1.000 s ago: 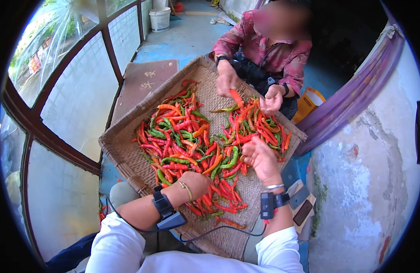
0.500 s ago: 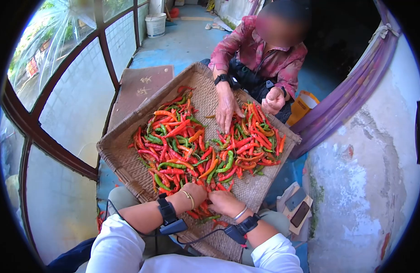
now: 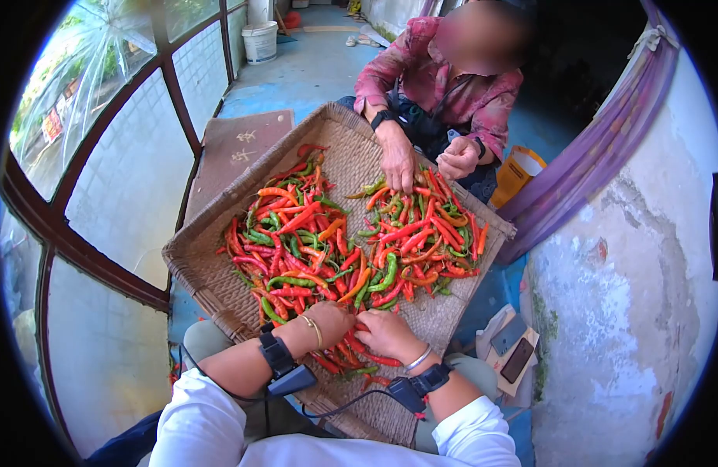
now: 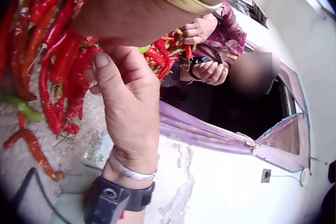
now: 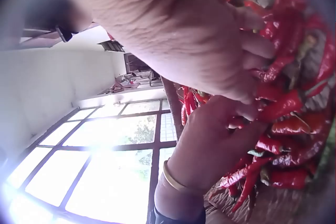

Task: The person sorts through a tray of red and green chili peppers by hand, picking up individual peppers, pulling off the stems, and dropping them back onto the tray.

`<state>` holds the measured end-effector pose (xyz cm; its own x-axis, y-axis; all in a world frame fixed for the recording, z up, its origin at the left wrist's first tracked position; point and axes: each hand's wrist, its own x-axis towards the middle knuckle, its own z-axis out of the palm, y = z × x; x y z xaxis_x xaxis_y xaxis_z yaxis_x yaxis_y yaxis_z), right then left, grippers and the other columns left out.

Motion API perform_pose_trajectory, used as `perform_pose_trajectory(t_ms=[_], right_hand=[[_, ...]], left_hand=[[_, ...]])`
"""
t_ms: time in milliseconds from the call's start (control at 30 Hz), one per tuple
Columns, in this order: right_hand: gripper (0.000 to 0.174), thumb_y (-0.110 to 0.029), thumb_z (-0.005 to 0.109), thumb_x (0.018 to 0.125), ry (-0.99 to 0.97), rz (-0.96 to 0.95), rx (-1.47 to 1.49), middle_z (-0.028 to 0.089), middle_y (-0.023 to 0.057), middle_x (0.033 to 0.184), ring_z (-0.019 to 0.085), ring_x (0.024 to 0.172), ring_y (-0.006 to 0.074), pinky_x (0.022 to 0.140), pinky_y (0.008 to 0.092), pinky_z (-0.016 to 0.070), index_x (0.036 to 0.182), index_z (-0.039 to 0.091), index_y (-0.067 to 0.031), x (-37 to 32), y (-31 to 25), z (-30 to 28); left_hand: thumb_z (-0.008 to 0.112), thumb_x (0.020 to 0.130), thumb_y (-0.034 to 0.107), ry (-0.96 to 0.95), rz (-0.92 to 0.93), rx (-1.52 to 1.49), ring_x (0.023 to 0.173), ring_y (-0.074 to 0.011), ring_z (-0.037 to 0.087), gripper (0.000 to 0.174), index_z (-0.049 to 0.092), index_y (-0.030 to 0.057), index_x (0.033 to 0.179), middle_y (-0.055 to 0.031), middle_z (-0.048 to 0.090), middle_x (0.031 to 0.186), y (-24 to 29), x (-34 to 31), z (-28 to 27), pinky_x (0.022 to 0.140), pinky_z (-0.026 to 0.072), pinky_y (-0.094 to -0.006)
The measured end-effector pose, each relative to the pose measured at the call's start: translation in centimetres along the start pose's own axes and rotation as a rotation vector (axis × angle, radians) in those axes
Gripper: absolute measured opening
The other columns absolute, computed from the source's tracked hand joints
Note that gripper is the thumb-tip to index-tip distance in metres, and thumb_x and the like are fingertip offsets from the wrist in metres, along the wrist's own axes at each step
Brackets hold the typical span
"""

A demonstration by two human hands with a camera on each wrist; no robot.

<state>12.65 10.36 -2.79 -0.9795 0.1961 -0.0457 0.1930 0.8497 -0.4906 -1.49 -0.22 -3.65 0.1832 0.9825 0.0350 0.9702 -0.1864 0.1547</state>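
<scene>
Red, orange and green chili peppers (image 3: 297, 222) lie heaped in a square woven tray (image 3: 351, 144) across the wearer's lap. My left hand (image 3: 328, 321), with a gold bracelet, is low over the near part of the heap. In the right wrist view its thumb and finger pinch a red chili pepper (image 5: 283, 106). Beside it, almost meeting it, my right hand (image 3: 386, 333) has its fingers bent in toward the left fingertips. In the left wrist view the right thumb (image 4: 102, 69) lies near its fingers; I cannot tell whether they hold anything.
Opposite, a person in a pink patterned shirt (image 3: 406, 66) works with one hand (image 3: 398, 159) in the far peppers and the other (image 3: 458, 158) raised. Two phones (image 3: 517, 360) lie at the right by the wall. A yellow container (image 3: 518, 175) stands behind the tray's right corner.
My right hand has come down from over the right-hand peppers to beside my left hand. The other person's reaching hand let go of an orange-red pepper and dipped into the far peppers.
</scene>
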Motion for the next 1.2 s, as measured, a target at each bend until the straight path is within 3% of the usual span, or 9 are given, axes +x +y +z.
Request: perform_pose_trajectory(t_ms=[67,100,300,467,567,800,867,1067,1200], right_hand=[[0.022,-0.024,0.06,0.074,0.013,0.043,0.137,0.058,0.0159,0.082,0.056,0.08,0.0329,0.069,0.0414,0.0449,0.081,0.054,-0.0036,0.2,-0.9,-1.2],[0.022,-0.024,0.06,0.074,0.013,0.043,0.137,0.058,0.0159,0.082,0.056,0.08,0.0329,0.069,0.0414,0.0449,0.081,0.054,-0.0036,0.3,-0.7,-1.0],[0.021,-0.023,0.059,0.078,0.028,0.057,0.446,0.058,0.0142,0.072,0.058,0.066,0.0293,0.059,0.0364,0.0456,0.084,0.056,-0.0034,0.6,0.4,1.0],[0.02,-0.022,0.048,0.088,-0.052,0.309,1.048,0.053,-0.0003,0.061,0.051,0.056,0.0061,0.051,0.0209,0.0426,0.087,0.055,-0.0031,0.6,-1.0,-1.3],[0.023,-0.024,0.046,0.09,-0.1,0.289,1.229,0.055,-0.0008,0.067,0.051,0.056,0.0061,0.051,0.0182,0.0414,0.094,0.055,-0.0038,0.5,-0.2,-1.4],[0.022,-0.024,0.047,0.089,-0.237,0.309,1.175,0.055,-0.0019,0.068,0.05,0.056,0.0063,0.051,0.0199,0.0408,0.093,0.056,-0.0041,0.2,-0.6,-1.3],[0.02,-0.023,0.051,0.087,-0.214,0.148,0.876,0.053,-0.0034,0.068,0.048,0.057,0.0048,0.052,0.0203,0.0401,0.09,0.058,-0.0048,0.4,0.7,0.3],[0.02,-0.022,0.056,0.084,-0.203,0.364,0.88,0.051,-0.0016,0.062,0.046,0.055,0.0059,0.05,0.0235,0.0395,0.085,0.059,-0.002,0.3,-0.6,-2.3],[0.018,-0.021,0.056,0.084,-0.2,0.28,0.87,0.052,-0.0019,0.062,0.048,0.053,0.006,0.049,0.0221,0.0401,0.087,0.058,-0.0032,0.2,-0.9,-2.0]], left_hand=[[0.055,0.074,0.019,-0.275,-0.228,-0.235,0.064,-0.0269,0.06,0.016,0.06,0.0051,0.08,-0.0108,0.061,0.071,0.5,0.2,-3.0,0.06,0.0486,-0.0382],[0.055,0.074,0.019,-0.275,-0.228,-0.235,0.064,-0.0269,0.06,0.016,0.06,0.0051,0.08,-0.0108,0.061,0.071,0.3,0.1,-3.6,0.06,0.0486,-0.0382],[0.063,0.072,0.017,0.121,-0.255,-0.627,0.06,-0.0234,0.06,0.017,0.059,0.0036,0.081,-0.0104,0.06,0.065,-0.5,-0.4,-4.8,0.055,0.047,-0.0334],[0.055,0.084,0.014,0.273,-0.403,-1.114,0.053,-0.0073,0.054,0.014,0.058,0.001,0.083,-0.0018,0.058,0.061,-0.4,-0.5,-5.5,0.049,0.0435,-0.0224],[0.051,0.086,0.016,0.324,-0.547,-1.255,0.052,-0.0069,0.051,0.018,0.057,-0.0004,0.084,-0.0011,0.054,0.057,-0.3,-0.2,-5.5,0.048,0.0419,-0.0223],[0.05,0.088,0.015,0.348,-0.524,-1.093,0.05,-0.0051,0.05,0.017,0.056,-0.0013,0.087,0.0007,0.052,0.056,-0.1,-0.1,-5.1,0.046,0.0402,-0.0209],[0.05,0.087,0.015,0.352,-0.48,-1.069,0.05,-0.0049,0.049,0.018,0.057,-0.0012,0.088,0.001,0.051,0.056,0.1,-0.1,-5.0,0.046,0.0402,-0.0207],[0.052,0.086,0.015,0.32,-0.411,-1.056,0.054,-0.0042,0.049,0.016,0.056,-0.0008,0.085,0.0007,0.053,0.06,0.1,-0.1,-3.9,0.048,0.0415,-0.021],[0.053,0.086,0.015,0.29,-0.422,-0.994,0.055,-0.0047,0.049,0.016,0.055,-0.0008,0.085,0.0005,0.054,0.063,0.5,0.0,-4.8,0.05,0.0422,-0.0211]])
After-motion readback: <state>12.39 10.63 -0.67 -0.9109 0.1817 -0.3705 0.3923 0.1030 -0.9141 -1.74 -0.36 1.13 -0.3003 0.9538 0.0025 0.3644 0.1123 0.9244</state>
